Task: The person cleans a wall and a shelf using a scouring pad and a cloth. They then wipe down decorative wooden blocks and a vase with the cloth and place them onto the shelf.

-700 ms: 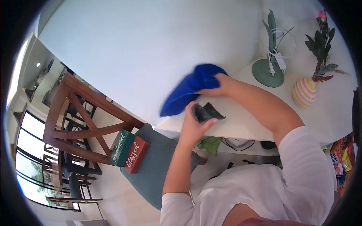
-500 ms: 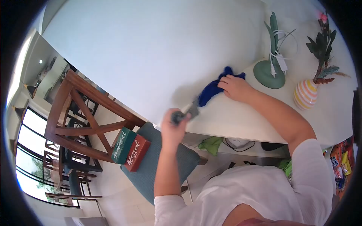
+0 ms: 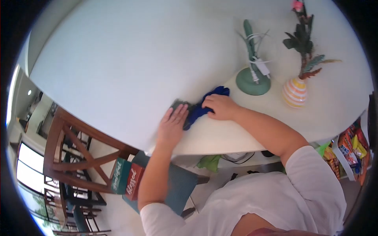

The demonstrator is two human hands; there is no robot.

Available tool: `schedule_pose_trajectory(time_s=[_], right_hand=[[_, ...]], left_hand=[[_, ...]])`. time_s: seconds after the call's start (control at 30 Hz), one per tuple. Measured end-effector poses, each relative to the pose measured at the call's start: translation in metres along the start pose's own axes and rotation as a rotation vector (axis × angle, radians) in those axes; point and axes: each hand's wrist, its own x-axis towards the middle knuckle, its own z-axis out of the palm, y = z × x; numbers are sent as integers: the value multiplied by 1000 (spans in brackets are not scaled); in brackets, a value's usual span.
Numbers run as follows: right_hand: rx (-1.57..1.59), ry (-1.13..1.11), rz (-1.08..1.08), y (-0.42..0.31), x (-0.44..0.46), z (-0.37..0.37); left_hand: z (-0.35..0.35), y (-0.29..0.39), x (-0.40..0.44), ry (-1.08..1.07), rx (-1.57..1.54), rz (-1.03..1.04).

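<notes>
On the white table lies a crumpled dark blue cloth [image 3: 197, 115] with narrow, finger-like ends. My right hand [image 3: 221, 107] rests on it, its fingers curled over the fabric and gripping it. My left hand [image 3: 172, 124] lies with its fingers stretched out flat on a dark grey-green thing [image 3: 177, 103], at the left end of the blue cloth. The hand covers much of that dark thing, and I cannot make out its kind.
A green lamp-like stand [image 3: 254, 84] with a white cord wrapped on it stands right of the cloth. Beyond it is a striped vase [image 3: 295, 93] with artificial flowers. A wooden chair [image 3: 78, 147] at left bears lettered green [image 3: 121, 177] and red [image 3: 134, 181] blocks. Snack packets [image 3: 348, 147] are at right.
My left hand has gone from a closed grip on the dark thing to lying flat on it. My right hand stays on the blue cloth. The view has shifted.
</notes>
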Motion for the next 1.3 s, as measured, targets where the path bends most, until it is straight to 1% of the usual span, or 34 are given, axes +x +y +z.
schedule_pose_trajectory(time_s=[0.07,0.13,0.17,0.27,0.3,0.33,0.4,0.5,0.53,0.6,0.67,0.7,0.73,0.77,0.8,0.83,0.9,0.93,1.0,1.03,1.13,1.17,1.27,1.3], right_hand=[[-6,0,3,1,0,0],[0,-4,14,-1,0,2],[-4,0,12,-2,-2,3],[-14,-3,5,-2,-4,0],[-14,-13,18,-2,-4,0],[-12,-24,30,-3,-5,0],[-18,-13,30,-5,-5,-1],[-18,3,19,-4,-7,-1],[-15,13,16,-4,-7,-2],[2,3,31,-6,-8,-4],[-18,-33,43,-7,-8,-5],[-47,-64,46,-5,-8,-5],[-76,-93,44,-3,-6,-4],[-57,-53,29,-3,-5,-3],[-33,-18,18,-2,-8,1],[-14,16,0,-1,-7,3],[-24,-39,32,-4,-4,-2],[-32,-67,54,-4,-5,-3],[-29,-49,31,-3,-6,-1],[-33,-37,20,-2,-6,-1],[-27,-57,30,-1,-5,-2],[-20,-54,27,-1,-5,-2],[-12,-73,25,-1,-2,-6],[-12,-94,35,-1,-3,-9]], left_hand=[[-35,-23,16,53,78,-84],[-89,-39,32,305,31,-351],[-88,-42,39,417,15,-403],[-63,-9,56,213,48,-261],[-46,7,58,79,146,-161],[-36,17,59,59,150,-62],[-23,15,71,51,69,-27],[-80,-11,96,299,112,-256],[-91,-17,105,376,112,-361],[-92,-8,116,390,99,-436],[-59,21,123,170,215,-193],[-55,34,121,76,171,-9],[-50,32,121,100,127,15],[-45,26,124,122,82,43],[-57,20,125,140,32,71],[-72,11,132,239,41,-24],[-93,-8,153,441,72,-200],[-92,-6,158,427,106,-194],[-87,6,166,405,175,-181],[-77,13,165,226,200,-27],[-71,22,173,-154,243,221],[-73,15,179,-60,362,205],[-127,-25,198,384,250,-204],[-128,-25,197,390,259,-218]])
